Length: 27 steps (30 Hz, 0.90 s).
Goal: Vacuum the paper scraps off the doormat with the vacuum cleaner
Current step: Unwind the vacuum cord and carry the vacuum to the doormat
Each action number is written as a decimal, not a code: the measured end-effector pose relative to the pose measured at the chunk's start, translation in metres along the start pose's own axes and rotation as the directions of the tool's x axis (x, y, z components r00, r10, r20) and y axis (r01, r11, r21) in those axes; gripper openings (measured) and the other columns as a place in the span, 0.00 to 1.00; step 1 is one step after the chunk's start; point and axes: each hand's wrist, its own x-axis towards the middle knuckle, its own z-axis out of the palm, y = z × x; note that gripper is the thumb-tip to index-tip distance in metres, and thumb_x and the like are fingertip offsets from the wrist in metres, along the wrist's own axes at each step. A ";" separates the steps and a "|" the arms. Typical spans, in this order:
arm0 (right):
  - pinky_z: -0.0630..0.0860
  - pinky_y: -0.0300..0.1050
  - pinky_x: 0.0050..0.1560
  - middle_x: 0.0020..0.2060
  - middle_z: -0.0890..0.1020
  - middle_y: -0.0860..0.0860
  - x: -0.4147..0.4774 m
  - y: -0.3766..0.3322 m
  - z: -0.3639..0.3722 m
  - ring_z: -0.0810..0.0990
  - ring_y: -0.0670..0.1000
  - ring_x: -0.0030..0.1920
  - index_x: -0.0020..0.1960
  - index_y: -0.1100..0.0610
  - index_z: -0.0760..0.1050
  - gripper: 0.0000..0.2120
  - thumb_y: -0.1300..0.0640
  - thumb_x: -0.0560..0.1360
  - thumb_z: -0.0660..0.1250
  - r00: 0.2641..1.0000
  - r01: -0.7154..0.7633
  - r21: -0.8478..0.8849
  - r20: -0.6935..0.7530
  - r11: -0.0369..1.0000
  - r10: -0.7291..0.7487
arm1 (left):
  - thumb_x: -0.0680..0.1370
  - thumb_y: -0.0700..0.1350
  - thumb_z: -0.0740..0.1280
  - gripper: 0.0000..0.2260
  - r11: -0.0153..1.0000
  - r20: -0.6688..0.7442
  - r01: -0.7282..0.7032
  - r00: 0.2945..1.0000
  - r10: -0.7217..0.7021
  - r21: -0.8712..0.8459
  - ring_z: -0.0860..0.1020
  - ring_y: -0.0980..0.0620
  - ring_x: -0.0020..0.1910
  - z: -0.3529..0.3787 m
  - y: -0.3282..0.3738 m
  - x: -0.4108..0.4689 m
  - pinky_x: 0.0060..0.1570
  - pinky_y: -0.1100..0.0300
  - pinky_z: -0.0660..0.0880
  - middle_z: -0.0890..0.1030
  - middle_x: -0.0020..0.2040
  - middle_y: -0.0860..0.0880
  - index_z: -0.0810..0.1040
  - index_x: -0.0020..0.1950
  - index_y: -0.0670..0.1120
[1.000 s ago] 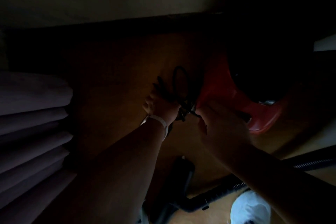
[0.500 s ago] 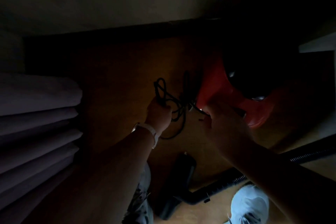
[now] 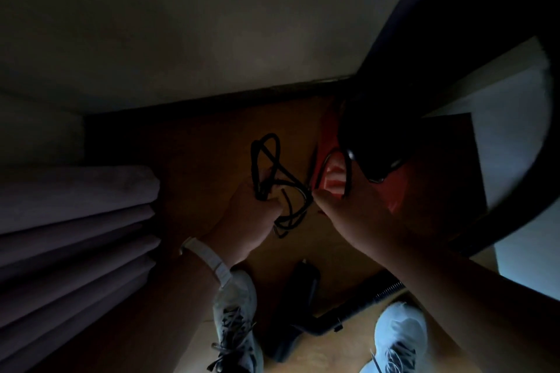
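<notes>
The scene is dim. A red and black vacuum cleaner [image 3: 394, 179] stands on the wooden floor at the right. Its black power cord [image 3: 272, 160] hangs in loops to the left of it. My left hand [image 3: 251, 215] grips a bundle of those loops. My right hand [image 3: 342, 209] pinches a strand of the cord close to the vacuum's red body. The vacuum's ribbed hose [image 3: 363, 306] and dark floor nozzle [image 3: 291, 312] lie on the floor between my shoes. No doormat or paper scraps are in view.
Folded pale curtains [image 3: 75, 221] fill the left side. A wall [image 3: 212, 24] with a dark skirting board lies ahead. A dark curved furniture edge [image 3: 515, 191] hangs over the vacuum at the right. My two white shoes [image 3: 236, 321] stand at the bottom.
My hands and the cord have shifted, with more cord loops drawn out to the left of the vacuum. The camera tilted, bringing both shoes and the dark curved edge into view.
</notes>
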 end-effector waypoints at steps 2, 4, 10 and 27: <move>0.77 0.39 0.51 0.44 0.78 0.35 -0.003 -0.016 -0.008 0.80 0.40 0.53 0.50 0.45 0.69 0.12 0.56 0.75 0.71 0.999 0.024 0.089 0.029 0.996 -0.027 | 0.74 0.28 0.64 0.27 0.998 0.040 -0.052 0.998 0.052 0.020 0.82 0.57 0.49 -0.001 0.019 -0.014 0.52 0.60 0.76 0.85 0.48 0.54 0.83 0.44 0.62; 0.78 0.36 0.49 0.46 0.82 0.38 -0.008 -0.029 -0.014 0.81 0.38 0.51 0.51 0.45 0.71 0.13 0.59 0.75 0.71 0.993 0.013 0.202 0.108 0.979 -0.036 | 0.72 0.29 0.66 0.22 0.991 0.089 -0.124 0.989 0.119 0.055 0.80 0.41 0.45 0.000 0.035 -0.022 0.46 0.52 0.76 0.83 0.48 0.39 0.82 0.47 0.58; 0.76 0.32 0.44 0.48 0.82 0.48 -0.018 -0.046 -0.031 0.81 0.36 0.46 0.57 0.51 0.74 0.15 0.43 0.75 0.68 0.984 -0.075 0.273 0.176 0.959 0.027 | 0.75 0.31 0.69 0.08 0.946 0.335 -0.253 0.926 0.176 0.201 0.77 0.61 0.30 0.029 0.062 -0.023 0.31 0.65 0.72 0.79 0.32 0.53 0.74 0.47 0.42; 0.82 0.52 0.44 0.38 0.83 0.56 -0.026 -0.014 -0.053 0.84 0.54 0.41 0.46 0.59 0.78 0.03 0.62 0.72 0.68 0.978 -0.179 0.328 -0.041 0.928 0.203 | 0.74 0.33 0.75 0.25 0.970 0.412 -0.243 0.883 0.224 -0.007 0.82 0.53 0.55 0.075 0.046 -0.017 0.55 0.56 0.79 0.82 0.52 0.53 0.70 0.68 0.37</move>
